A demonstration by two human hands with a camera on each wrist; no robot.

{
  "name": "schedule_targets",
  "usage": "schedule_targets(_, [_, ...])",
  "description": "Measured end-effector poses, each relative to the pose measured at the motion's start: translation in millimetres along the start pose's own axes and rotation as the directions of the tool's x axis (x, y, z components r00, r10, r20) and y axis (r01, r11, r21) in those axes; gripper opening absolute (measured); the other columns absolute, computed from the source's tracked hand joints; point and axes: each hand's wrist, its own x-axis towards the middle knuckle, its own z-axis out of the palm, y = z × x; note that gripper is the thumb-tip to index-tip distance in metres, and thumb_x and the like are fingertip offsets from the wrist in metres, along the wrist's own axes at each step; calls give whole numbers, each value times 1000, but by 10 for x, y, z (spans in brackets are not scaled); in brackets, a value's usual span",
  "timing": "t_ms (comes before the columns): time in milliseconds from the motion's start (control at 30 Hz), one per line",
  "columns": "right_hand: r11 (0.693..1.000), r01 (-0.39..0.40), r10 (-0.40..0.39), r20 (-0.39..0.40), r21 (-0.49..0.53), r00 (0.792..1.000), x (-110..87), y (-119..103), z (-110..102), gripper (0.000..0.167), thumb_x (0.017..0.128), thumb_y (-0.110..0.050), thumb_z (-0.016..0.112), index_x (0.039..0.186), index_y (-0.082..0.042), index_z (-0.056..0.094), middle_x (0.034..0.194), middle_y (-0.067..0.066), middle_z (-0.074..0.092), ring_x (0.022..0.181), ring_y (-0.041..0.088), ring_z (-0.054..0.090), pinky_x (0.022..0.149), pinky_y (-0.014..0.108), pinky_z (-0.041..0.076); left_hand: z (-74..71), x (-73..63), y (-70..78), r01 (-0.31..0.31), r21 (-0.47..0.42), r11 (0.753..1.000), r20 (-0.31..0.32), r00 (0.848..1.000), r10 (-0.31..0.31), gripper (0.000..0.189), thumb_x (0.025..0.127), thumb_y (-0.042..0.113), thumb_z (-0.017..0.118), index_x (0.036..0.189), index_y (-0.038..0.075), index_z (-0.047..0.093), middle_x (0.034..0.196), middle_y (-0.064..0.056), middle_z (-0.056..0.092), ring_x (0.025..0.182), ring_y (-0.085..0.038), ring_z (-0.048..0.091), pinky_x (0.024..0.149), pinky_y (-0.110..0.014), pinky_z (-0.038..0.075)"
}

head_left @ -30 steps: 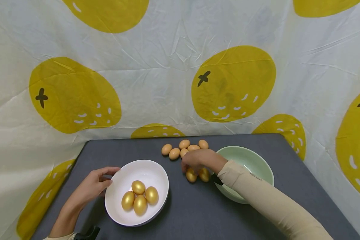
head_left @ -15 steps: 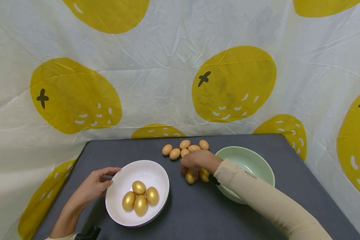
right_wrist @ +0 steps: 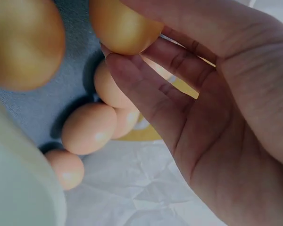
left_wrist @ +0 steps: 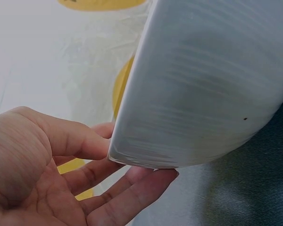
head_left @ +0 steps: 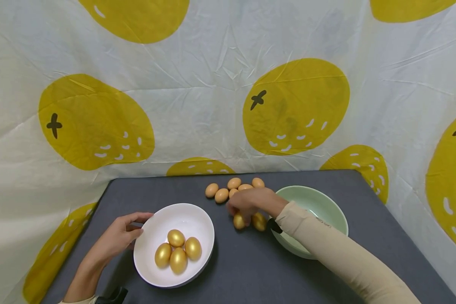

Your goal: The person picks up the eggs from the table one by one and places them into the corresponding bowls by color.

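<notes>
My left hand (head_left: pixel 118 234) touches the left edge of a white bowl (head_left: pixel 144 266) with thumb and fingertips, its fingers fairly straight. Several gold eggs (head_left: pixel 178 259) lie together inside that bowl. In the left wrist view the bowl's outer wall (left_wrist: pixel 203 94) stands beside the thumb and fingertips. My right hand (head_left: pixel 248 200) reaches over the table and pinches a gold egg (right_wrist: pixel 125 30) between thumb and fingers. A second gold egg (head_left: pixel 259 221) lies just right of it. Behind the hand are several brown eggs (head_left: pixel 221 195), some partly hidden by it.
A pale green bowl (head_left: pixel 327 202) stands on the right, partly covered by my right sleeve (head_left: pixel 338 249). The dark grey tabletop (head_left: pixel 243 270) ends at a white curtain (head_left: pixel 197 122) printed with yellow fruit.
The right fingers have closed in on the left of the two loose gold eggs, which has shifted slightly back. The left hand and white bowl keep their places.
</notes>
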Motion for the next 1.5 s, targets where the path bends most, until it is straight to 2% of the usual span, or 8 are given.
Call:
schedule_targets(167, [991, 108, -114, -74, -79, 991, -7, 20, -49, 29, 78, -19, 86, 97, -32, 69, 86, -17, 63, 75, 7, 56, 73, 26, 49, 5, -3, -2, 0, -5, 1000, 1, 1000, 0, 46, 95, -2, 59, 141, 1, 57, 131, -24, 60, 95, -29, 70, 67, -45, 62])
schedule_targets(367, [981, 188, -182, -124, 44, 976, -71, 10, -117, 31, 78, -9, 85, 102, -23, 70, 96, -8, 65, 79, 8, 56, 74, 26, 50, 4, 4, -6, -1, 0, 1000, 0, 1000, 1, 46, 95, -2, 59, 141, 2, 57, 131, -24, 60, 95, -29, 70, 66, -45, 62])
schedule_targets(467, [971, 227, -215, -148, 71, 965, -93, 3, -147, 32, 78, -8, 85, 102, -22, 70, 98, -8, 64, 83, 7, 56, 76, 25, 50, 2, 5, -5, -2, 4, 1000, 0, 1000, 2, 46, 95, -2, 59, 141, 2, 57, 131, -23, 60, 95, -29, 70, 66, -45, 62])
schedule_targets(633, [942, 328, -306, -207, 77, 929, -118, -3, -181, 32, 77, -7, 86, 102, -18, 68, 101, -5, 62, 92, 11, 56, 80, 23, 47, -2, 9, -7, -3, 9, 1000, -2, 1000, 3, 46, 95, -1, 59, 141, 3, 57, 131, -22, 60, 95, -28, 70, 65, -44, 62])
schedule_targets(767, [916, 394, -370, -216, 77, 904, -141, -20, -213, 31, 77, -6, 86, 101, -14, 67, 103, -1, 60, 95, 15, 56, 81, 22, 46, -5, 11, -14, -6, 6, 1000, 1, 1000, 6, 46, 95, 0, 60, 141, 3, 57, 130, -22, 60, 95, -28, 70, 65, -44, 62])
schedule_targets(1100, [899, 437, -416, -240, 38, 877, -247, -103, -305, 32, 77, -9, 87, 101, -16, 67, 104, -3, 59, 96, 13, 53, 84, 22, 45, -5, 6, -17, -3, 8, 1000, 4, 1000, 3, 46, 96, -1, 59, 141, 3, 57, 131, -23, 60, 96, -28, 70, 65, -44, 62])
schedule_targets(1367, [871, 492, -475, -263, -4, 840, -260, -184, -337, 33, 78, -11, 87, 103, -19, 67, 102, -7, 60, 98, 11, 55, 88, 23, 44, 0, -1, -19, 1, 9, 1000, 1, 1000, -1, 46, 95, -1, 60, 141, 3, 57, 132, -22, 60, 96, -28, 70, 65, -45, 62])
schedule_targets(1500, [858, 513, -495, -254, 8, 831, -259, -245, -344, 33, 79, -12, 87, 104, -18, 66, 101, -7, 60, 97, 11, 55, 90, 22, 44, 2, 2, -27, -4, 9, 1000, 2, 1000, 4, 46, 96, 0, 60, 141, 3, 57, 132, -22, 60, 96, -28, 70, 66, -44, 62])
